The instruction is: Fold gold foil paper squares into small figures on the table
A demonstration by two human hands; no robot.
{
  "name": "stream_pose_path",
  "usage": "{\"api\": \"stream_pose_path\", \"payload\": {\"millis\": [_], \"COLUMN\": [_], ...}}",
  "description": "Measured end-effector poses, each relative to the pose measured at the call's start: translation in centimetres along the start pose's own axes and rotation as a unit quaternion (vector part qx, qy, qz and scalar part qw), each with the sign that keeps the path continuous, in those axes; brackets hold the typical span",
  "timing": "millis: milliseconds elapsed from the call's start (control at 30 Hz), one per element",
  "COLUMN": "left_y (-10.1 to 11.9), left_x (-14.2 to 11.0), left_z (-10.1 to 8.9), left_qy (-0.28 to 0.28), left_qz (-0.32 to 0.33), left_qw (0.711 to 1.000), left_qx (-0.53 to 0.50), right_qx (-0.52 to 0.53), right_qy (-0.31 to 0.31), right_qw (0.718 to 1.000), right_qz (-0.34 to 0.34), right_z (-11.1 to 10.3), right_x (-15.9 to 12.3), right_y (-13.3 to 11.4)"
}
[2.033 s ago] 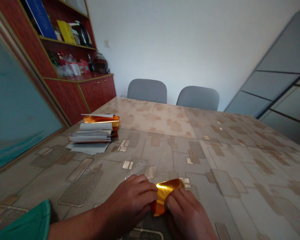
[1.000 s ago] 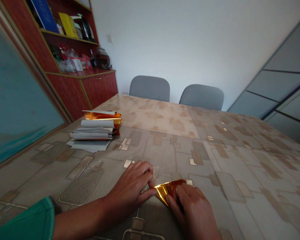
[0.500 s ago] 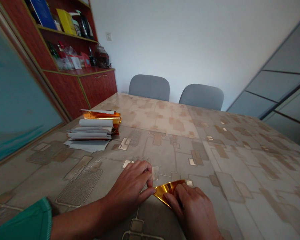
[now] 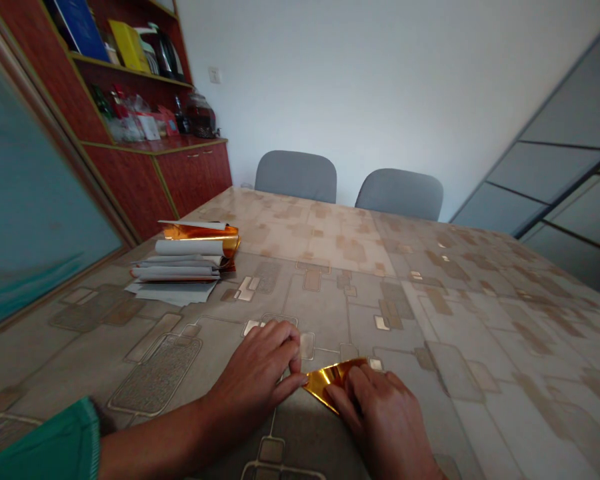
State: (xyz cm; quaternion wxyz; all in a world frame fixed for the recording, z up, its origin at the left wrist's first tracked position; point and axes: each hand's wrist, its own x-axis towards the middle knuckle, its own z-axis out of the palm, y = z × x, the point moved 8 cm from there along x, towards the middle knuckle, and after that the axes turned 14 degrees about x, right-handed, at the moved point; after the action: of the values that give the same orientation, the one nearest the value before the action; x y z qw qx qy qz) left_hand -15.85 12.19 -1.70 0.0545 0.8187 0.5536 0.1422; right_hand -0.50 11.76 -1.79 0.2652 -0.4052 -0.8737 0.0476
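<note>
A small piece of gold foil paper (image 4: 323, 385), folded to a pointed shape, is held low over the front of the table. My right hand (image 4: 385, 410) is closed on its wide end, thumb on the near side and fingers curled over it. At the narrow left corner, the thumb tip of my left hand (image 4: 265, 363) meets the foil. The left fingers are curled in beside that thumb, and their tips are partly hidden. The foil's right end disappears under my right fingers.
A stack of folded white-backed, gold foil sheets (image 4: 185, 270) lies at the table's left. The patterned tablecloth (image 4: 330, 313) covers the table. Two grey chairs (image 4: 296, 177) stand beyond the far edge. A red-brown cabinet (image 4: 197, 177) with bottles and boxes is at the back left.
The whole view has shifted very slightly. Both hands keep nearly the same pose on the gold foil paper, and the stack has not moved on the table.
</note>
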Motion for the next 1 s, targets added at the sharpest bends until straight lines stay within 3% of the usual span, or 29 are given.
{"api": "stream_pose_path", "payload": {"millis": [200,367,533,733,800,933,1000], "left_y": [0.1,1.1,3.3,4.8,4.7,3.5,3.6], "left_x": [-0.2,-0.8,-1.3,-2.4,-2.8,-2.5,-2.4], "left_z": [-0.1,-0.8,-1.2,-2.0,-2.0,-2.3,-2.9], "left_qy": [-0.015,0.015,0.04,0.096,0.105,0.121,0.142], "left_qz": [0.009,0.089,0.194,0.265,0.272,0.208,0.208], "left_qw": [1.0,0.996,0.98,0.958,0.956,0.97,0.965], "left_qx": [0.0,-0.015,-0.002,0.042,0.038,-0.042,-0.076], "right_qx": [0.046,0.12,0.134,0.186,0.206,0.232,0.245], "right_qy": [0.014,-0.044,-0.053,-0.008,0.009,0.01,0.002], "right_qw": [0.999,0.988,0.976,0.96,0.954,0.948,0.945], "right_qz": [-0.007,-0.082,-0.166,-0.207,-0.22,-0.216,-0.215], "right_z": [-1.4,-2.0,-2.6,-3.8,-4.1,-3.8,-3.4], "right_x": [0.2,-0.1,-0.2,-0.4,-0.5,-0.6,-0.6], "right_y": [-0.8,-1.8,-2.0,-1.7,-1.6,-1.5,-1.6]}}
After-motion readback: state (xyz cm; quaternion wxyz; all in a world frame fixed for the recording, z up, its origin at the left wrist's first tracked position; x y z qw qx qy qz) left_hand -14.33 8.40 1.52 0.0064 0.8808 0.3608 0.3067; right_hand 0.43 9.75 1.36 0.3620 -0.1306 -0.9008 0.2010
